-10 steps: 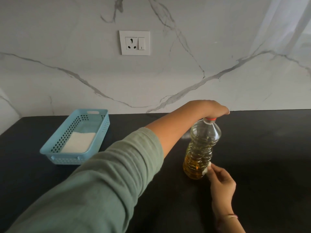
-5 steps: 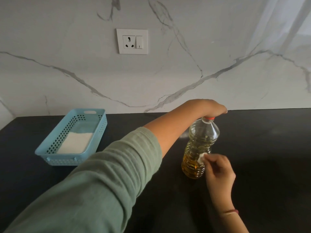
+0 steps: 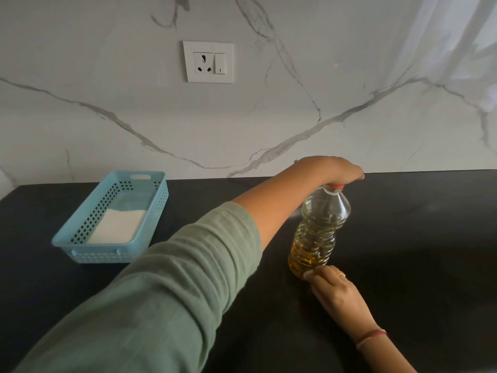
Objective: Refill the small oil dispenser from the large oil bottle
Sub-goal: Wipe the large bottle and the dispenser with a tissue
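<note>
blue basket [image 3: 107, 255] is sitting well left. oil bottle [image 3: 317, 227] is standing upright, left hand [image 3: 333, 170] gripping its cap [image 3: 333, 186], right hand [image 3: 336, 289] pinching a white scrap [image 3: 306, 274] at its base.

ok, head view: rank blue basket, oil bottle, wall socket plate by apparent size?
1. blue basket
2. oil bottle
3. socket plate
The plate sits farther back, so its real size against the bottle is unsure.

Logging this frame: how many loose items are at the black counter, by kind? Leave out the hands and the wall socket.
Clear plastic oil bottle with red cap: 1
Light blue perforated plastic basket: 1
White flat pad lying inside the basket: 1
Small white wad pinched by the right hand against the bottle's base: 1
Total: 4
</note>
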The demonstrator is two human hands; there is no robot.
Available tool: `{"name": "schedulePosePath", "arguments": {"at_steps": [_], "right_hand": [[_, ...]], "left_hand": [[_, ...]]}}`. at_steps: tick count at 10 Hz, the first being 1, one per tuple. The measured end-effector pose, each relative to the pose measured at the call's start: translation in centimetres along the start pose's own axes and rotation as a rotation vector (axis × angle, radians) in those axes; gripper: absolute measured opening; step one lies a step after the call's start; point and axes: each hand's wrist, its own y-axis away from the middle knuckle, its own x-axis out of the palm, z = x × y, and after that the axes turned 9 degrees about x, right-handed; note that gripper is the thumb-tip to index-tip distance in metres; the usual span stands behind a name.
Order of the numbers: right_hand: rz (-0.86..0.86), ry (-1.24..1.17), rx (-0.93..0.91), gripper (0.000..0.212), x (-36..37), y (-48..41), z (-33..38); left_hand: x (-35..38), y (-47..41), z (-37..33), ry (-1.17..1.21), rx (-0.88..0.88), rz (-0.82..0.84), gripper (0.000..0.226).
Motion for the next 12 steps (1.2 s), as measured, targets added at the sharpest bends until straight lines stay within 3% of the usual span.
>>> {"name": "schedulePosePath", "arguments": {"at_steps": [2,6,7,8,9,10,11,12], "right_hand": [[-0.237,0.063,0.038,0.017,-3.2,-3.1,0.4],[-0.063,0.303,-0.323,0.035,-1.1,-2.1,0.5],[-0.137,0.331,-0.328,0.032,-2.9,-3.7,1.0],[-0.224,0.363,-0.258,0.047,-4.7,-5.7,1.3],[-0.263,0.44,-0.328,0.033,-4.1,-5.8,1.4],[-0.075,0.568,-0.49,0.024,-2.2,-4.6,1.8],[0.306,0.707,-0.51,0.028,-1.7,-4.3,3.0],[0.465,0.765,-0.489,0.026,-1.3,-4.9,3.7]], "left_hand": [[-0.2,0.3,-0.1,0.013,0.016,0.004,0.053],[-0.3,0.7,-0.1,0.016,0.035,0.003,0.053],[-0.3,0.6,0.0,0.019,0.036,0.004,0.052],[-0.3,0.5,-0.1,0.016,0.036,0.005,0.052],[-0.2,0.4,-0.1,0.005,0.035,0.005,0.052],[-0.2,0.5,0.0,0.004,0.036,0.004,0.052],[-0.2,0.5,0.0,0.0,0.037,0.008,0.051],[-0.3,0.3,0.1,0.005,0.033,0.004,0.051]]}}
